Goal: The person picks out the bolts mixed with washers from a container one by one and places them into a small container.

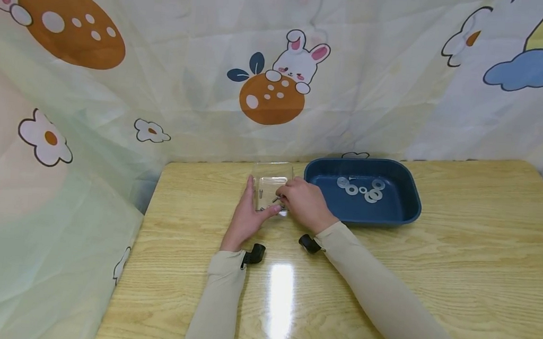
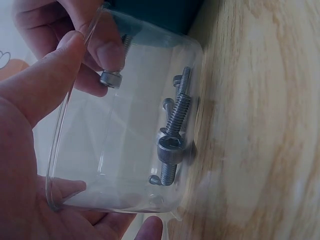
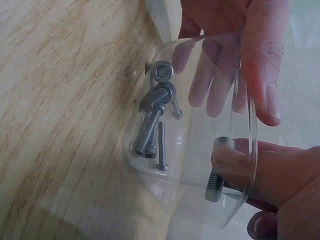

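Observation:
My left hand (image 1: 244,218) grips a clear plastic box (image 2: 125,140), its thumb at the rim and fingers round the outside. Several metal socket-head bolts (image 3: 150,127) of different sizes lie together on the bottom of the box. With its fingers inside the box, my right hand (image 1: 307,203) pinches one thick socket-head bolt (image 3: 214,187) between thumb and finger. That bolt's knurled head (image 2: 111,79) shows below the fingertips in the left wrist view, raised above the other bolts.
Right beside the box stands a dark blue tray (image 1: 368,217) holding several flat pale washers (image 1: 352,189) and a small screw (image 1: 354,178). Both stand on a wood-grain table (image 1: 476,249), near its back edge. A printed cloth (image 1: 374,82) hangs behind.

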### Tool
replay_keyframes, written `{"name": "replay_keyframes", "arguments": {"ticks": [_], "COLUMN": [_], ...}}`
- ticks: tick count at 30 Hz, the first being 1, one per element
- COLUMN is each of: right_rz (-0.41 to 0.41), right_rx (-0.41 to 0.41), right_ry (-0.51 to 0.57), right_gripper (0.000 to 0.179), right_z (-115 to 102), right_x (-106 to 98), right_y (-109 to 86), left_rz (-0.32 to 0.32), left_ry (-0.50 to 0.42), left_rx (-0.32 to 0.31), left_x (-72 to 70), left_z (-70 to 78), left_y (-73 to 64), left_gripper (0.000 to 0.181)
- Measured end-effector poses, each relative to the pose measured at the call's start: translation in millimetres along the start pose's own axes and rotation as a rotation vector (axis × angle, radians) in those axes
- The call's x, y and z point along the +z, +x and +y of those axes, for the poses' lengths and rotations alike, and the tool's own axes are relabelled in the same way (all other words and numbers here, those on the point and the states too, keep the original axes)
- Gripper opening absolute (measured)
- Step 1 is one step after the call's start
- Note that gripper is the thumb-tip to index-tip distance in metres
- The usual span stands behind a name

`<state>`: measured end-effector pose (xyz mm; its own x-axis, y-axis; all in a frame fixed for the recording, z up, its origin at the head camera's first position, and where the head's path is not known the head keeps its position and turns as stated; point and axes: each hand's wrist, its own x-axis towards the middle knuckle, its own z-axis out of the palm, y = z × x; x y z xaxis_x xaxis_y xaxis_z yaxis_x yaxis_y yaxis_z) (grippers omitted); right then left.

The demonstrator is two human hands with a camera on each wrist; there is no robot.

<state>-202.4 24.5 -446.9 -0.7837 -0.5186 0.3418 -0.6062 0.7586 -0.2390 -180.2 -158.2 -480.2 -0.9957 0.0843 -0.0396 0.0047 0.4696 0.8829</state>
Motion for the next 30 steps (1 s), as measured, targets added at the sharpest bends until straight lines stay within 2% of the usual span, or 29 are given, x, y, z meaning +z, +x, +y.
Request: {"name": "replay_keyframes", "arguments": {"ticks": [7, 14, 23, 30], "right_rz": [-0.014, 0.000, 0.024, 0.031], "right_rx": [0.015, 0.021, 0.063, 0.117], "right_ry": [-0.027, 0.000, 0.057, 0.011], "right_gripper": [0.012, 0.015, 0.016, 0.017], "right_z": [1, 1, 4, 14], "right_x": [2, -1, -16, -30], "right_y": [1.3, 0.3, -6.1, -12.1], "left_rz": [0.004, 0.007, 0.004, -0.005], "left_ry": [0.004, 0.020, 0.016, 0.005], "left_rx": [0.006, -0.001, -0.002, 0.011], "left_x": [0.9, 0.2, -0.3, 0.1], "left_z": [-0.3, -1.0, -2.9, -2.2], "left_y": [0.1, 0.2, -0.1, -0.9], "left_gripper": [0.118, 0.118, 0.119, 0.118]}}
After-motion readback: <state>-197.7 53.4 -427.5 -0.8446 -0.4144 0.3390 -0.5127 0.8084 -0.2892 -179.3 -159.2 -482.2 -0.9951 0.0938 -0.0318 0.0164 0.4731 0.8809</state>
